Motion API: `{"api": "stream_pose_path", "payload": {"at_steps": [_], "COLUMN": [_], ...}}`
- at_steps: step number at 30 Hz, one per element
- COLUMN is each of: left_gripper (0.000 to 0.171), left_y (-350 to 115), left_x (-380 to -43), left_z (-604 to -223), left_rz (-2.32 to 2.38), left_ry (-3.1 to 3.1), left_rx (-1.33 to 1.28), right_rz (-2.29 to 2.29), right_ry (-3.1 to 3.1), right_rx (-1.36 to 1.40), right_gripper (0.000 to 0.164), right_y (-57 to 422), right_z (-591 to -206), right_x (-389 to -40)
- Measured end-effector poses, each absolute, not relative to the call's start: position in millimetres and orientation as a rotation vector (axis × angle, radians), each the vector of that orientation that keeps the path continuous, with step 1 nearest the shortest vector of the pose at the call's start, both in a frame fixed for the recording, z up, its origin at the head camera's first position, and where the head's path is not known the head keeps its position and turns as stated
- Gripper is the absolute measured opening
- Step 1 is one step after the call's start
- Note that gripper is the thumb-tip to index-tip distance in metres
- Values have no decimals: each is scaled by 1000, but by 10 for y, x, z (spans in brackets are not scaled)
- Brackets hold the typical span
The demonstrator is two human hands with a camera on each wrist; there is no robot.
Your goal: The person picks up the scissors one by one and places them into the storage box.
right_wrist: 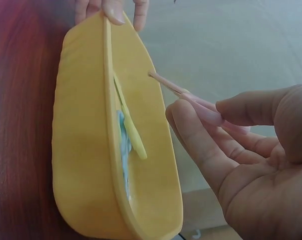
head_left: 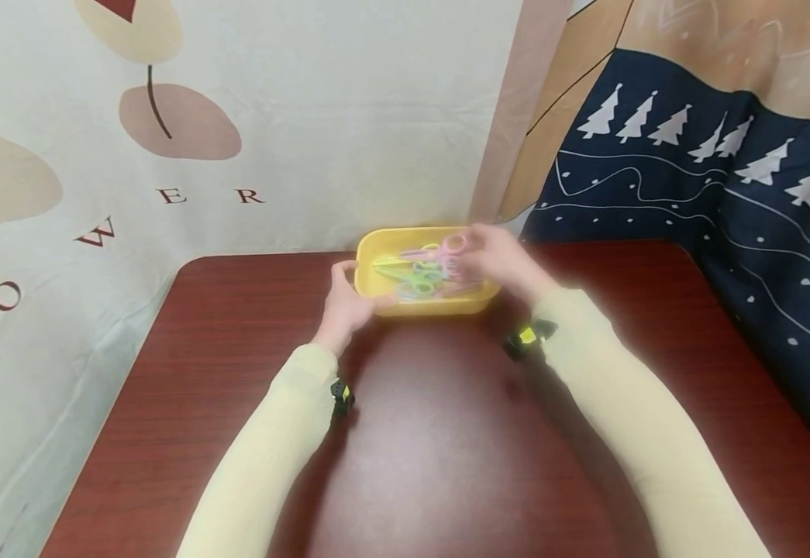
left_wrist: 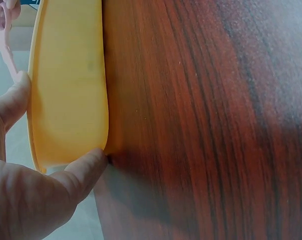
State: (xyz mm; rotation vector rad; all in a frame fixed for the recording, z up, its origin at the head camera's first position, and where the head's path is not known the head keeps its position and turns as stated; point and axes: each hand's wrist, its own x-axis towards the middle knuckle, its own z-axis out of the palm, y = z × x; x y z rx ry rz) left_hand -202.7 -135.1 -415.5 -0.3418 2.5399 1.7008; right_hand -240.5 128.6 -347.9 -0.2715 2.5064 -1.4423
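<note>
A yellow plastic bin [head_left: 439,308] stands at the back of the table. My left hand [head_left: 345,304] grips its left end, with the thumb over the rim in the right wrist view. Above the bin's right part, my right hand [head_left: 495,254] pinches a pair of pink scissors [right_wrist: 203,109] between thumb and fingers, blades pointing left. Inside lie several more scissors, among them a green pair [head_left: 408,273]. The right wrist view shows a yellow-green pair [right_wrist: 133,132] and a light blue one [right_wrist: 124,150], both partly hidden by the bin's wall.
The dark red wood-grain table [head_left: 439,434] spreads in front of the bin. A pale printed cloth [head_left: 349,139] hangs right behind it. On the right hangs a navy cloth [head_left: 656,178] with white trees.
</note>
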Motion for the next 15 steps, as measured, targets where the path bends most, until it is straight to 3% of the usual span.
{"api": "stream_pose_path", "payload": {"at_steps": [15], "left_gripper": [99], "left_y": [-1354], "left_x": [-2042], "left_z": [-4167], "left_rz": [1716], "left_ry": [2531], "left_rx": [-333], "right_rz": [-1361], "right_ry": [2501], "right_rx": [-308], "right_gripper": [44], "right_y": [1005], "right_z": [-3543], "right_x": [-2548]}}
